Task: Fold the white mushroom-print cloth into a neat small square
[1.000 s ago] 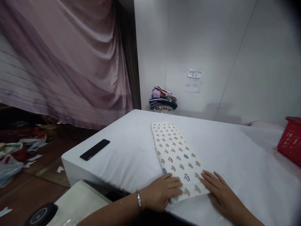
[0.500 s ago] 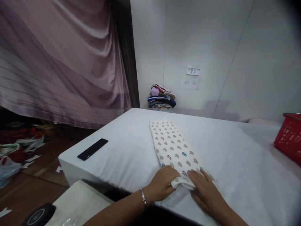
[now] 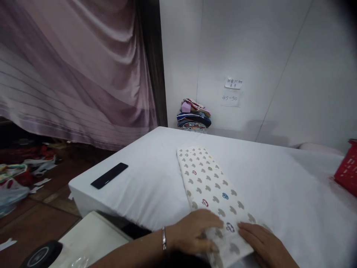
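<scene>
A white cloth printed with grey mushroom shapes and a few coloured ones lies folded into a long strip on the white-covered table. Its near end hangs toward me and is blurred. My left hand, with a silver bracelet on the wrist, is at the strip's left edge near that end. Its thumb and fingers are apart, slightly smeared by motion. My right hand rests with fingers stretched out along the strip's right edge.
A black phone-like slab lies at the table's left. Folded clothes are stacked by the far wall, below paper notes. A red basket stands at right. A pale box-like surface is at lower left.
The cloth's near end, bunched in my left hand before, now spreads down toward me. My left hand's fingers have loosened, and both hands have moved nearer to me. The view has shifted slightly.
</scene>
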Available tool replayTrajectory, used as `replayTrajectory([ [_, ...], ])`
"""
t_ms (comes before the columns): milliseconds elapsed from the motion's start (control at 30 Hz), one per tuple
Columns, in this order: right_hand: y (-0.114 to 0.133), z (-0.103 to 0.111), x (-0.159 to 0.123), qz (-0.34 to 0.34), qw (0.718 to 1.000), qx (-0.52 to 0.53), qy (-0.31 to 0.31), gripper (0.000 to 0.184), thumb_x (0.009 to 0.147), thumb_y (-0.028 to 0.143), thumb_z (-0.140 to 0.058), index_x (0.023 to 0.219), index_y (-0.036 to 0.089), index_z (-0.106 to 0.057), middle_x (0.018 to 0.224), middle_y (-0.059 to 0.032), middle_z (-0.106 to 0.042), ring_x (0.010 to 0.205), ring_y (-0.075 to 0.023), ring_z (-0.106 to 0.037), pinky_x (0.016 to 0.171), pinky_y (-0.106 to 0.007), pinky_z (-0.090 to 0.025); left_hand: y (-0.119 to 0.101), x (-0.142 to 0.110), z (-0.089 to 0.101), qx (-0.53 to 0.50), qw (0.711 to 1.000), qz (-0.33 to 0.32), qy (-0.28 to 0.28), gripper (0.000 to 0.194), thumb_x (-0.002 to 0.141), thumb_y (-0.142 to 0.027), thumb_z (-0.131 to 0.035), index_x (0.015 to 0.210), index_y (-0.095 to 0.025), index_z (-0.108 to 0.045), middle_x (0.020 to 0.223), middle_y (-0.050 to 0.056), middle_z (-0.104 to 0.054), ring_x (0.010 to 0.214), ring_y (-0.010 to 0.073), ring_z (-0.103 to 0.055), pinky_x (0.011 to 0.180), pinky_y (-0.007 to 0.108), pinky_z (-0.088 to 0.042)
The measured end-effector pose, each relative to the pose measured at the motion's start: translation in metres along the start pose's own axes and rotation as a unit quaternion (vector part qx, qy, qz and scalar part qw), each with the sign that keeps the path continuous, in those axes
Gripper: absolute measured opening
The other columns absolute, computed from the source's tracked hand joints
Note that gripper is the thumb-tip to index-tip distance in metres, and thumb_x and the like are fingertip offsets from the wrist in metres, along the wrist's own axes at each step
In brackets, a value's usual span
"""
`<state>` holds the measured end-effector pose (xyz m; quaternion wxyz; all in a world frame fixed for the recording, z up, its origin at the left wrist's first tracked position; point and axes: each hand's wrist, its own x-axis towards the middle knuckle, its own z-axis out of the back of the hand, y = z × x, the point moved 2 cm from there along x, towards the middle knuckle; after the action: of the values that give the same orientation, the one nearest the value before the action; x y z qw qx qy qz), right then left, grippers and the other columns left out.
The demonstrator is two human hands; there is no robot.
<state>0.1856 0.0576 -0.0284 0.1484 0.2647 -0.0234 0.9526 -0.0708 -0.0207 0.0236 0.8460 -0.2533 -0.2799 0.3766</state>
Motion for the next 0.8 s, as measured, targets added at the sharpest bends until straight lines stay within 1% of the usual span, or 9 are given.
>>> replayTrajectory([
  [133,-0.002,0.014,0.007,-0.016,0.997,0.043,0.057,0.065,0.081,0.018,-0.047,0.138,0.044,-0.030,0.118,0.0020,-0.062,0.099,-0.0221,-0.063,0.082,-0.034,-0.053,0.039,0.023,0.029,0.015,0.995,0.086,-0.049,0.050,0.087,-0.051,-0.044,0.129,-0.025,-0.047,0.136,0.007,-0.046,0.127,0.0240,-0.039,0.107,0.041,-0.026],
  [200,-0.004,0.029,0.018,-0.020,0.995,0.060,0.082,0.062,0.080,0.018,-0.048,0.135,0.044,-0.035,0.116,0.0020,-0.063,0.097,-0.0219,-0.064,0.081,-0.034,-0.053,0.063,0.035,0.036,0.013,0.990,0.137,-0.043,0.053,0.086,-0.054,-0.043,0.129,-0.024,-0.048,0.140,0.008,-0.042,0.131,0.0262,-0.034,0.108,0.044,-0.023],
  [267,-0.006,0.046,0.036,-0.027,0.991,0.072,0.111,0.053,0.080,0.019,-0.047,0.129,0.041,-0.045,0.112,0.0008,-0.065,0.093,-0.0212,-0.065,0.078,-0.032,-0.053,0.081,0.044,0.034,-0.003,0.988,0.154,-0.020,0.052,0.086,-0.055,-0.042,0.127,-0.025,-0.050,0.138,0.008,-0.044,0.130,0.0269,-0.035,0.107,0.045,-0.024],
  [400,-0.018,0.079,0.094,-0.077,0.973,0.114,0.187,0.034,0.081,0.020,-0.046,0.108,0.034,-0.062,0.100,-0.0019,-0.069,0.084,-0.0207,-0.065,0.073,-0.032,-0.052,0.093,0.050,0.019,-0.024,0.993,0.113,-0.011,0.054,0.080,-0.055,-0.052,0.125,-0.026,-0.051,0.136,0.006,-0.047,0.129,0.0272,-0.035,0.109,0.047,-0.016],
  [500,-0.036,0.095,0.152,-0.119,0.944,0.177,0.253,0.025,0.081,0.022,-0.044,0.088,0.028,-0.067,0.083,-0.0012,-0.069,0.073,-0.0185,-0.064,0.065,-0.029,-0.050,0.094,0.048,0.025,-0.114,0.982,0.146,-0.025,0.054,0.080,-0.059,-0.049,0.123,-0.027,-0.054,0.135,0.004,-0.048,0.129,0.0254,-0.036,0.110,0.043,-0.013],
  [567,-0.052,0.102,0.197,-0.138,0.933,0.209,0.258,0.022,0.079,0.024,-0.045,0.079,0.022,-0.066,0.073,-0.0012,-0.067,0.066,-0.0175,-0.061,0.060,-0.027,-0.048,0.101,0.046,0.040,-0.248,0.946,0.208,-0.032,0.054,0.081,-0.063,-0.041,0.117,-0.027,-0.059,0.130,0.003,-0.053,0.124,0.0239,-0.042,0.109,0.041,-0.020],
  [667,-0.082,0.099,0.267,-0.176,0.920,0.226,0.268,0.022,0.075,0.024,-0.046,0.083,0.017,-0.065,0.071,-0.0007,-0.065,0.065,-0.0162,-0.059,0.058,-0.025,-0.047,0.118,0.042,0.062,-0.487,0.832,0.263,-0.041,0.066,0.081,-0.070,-0.031,0.116,-0.021,-0.059,0.123,0.007,-0.058,0.117,0.0242,-0.050,0.104,0.041,-0.029],
  [733,-0.102,0.081,0.315,-0.185,0.910,0.221,0.299,0.026,0.074,0.021,-0.045,0.090,0.016,-0.065,0.075,-0.0009,-0.066,0.066,-0.0154,-0.059,0.058,-0.024,-0.046,0.132,0.038,0.068,-0.610,0.748,0.255,-0.055,0.074,0.079,-0.073,-0.030,0.119,-0.017,-0.056,0.120,0.009,-0.059,0.114,0.0245,-0.052,0.103,0.042,-0.032],
  [800,-0.121,0.049,0.359,-0.164,0.919,0.167,0.315,0.027,0.070,0.017,-0.046,0.090,0.016,-0.065,0.078,-0.0008,-0.066,0.068,-0.0156,-0.060,0.060,-0.024,-0.045,0.146,0.035,0.067,-0.686,0.682,0.231,-0.101,0.080,0.077,-0.076,-0.029,0.122,-0.015,-0.052,0.121,0.011,-0.059,0.115,0.0247,-0.052,0.103,0.042,-0.031],
])
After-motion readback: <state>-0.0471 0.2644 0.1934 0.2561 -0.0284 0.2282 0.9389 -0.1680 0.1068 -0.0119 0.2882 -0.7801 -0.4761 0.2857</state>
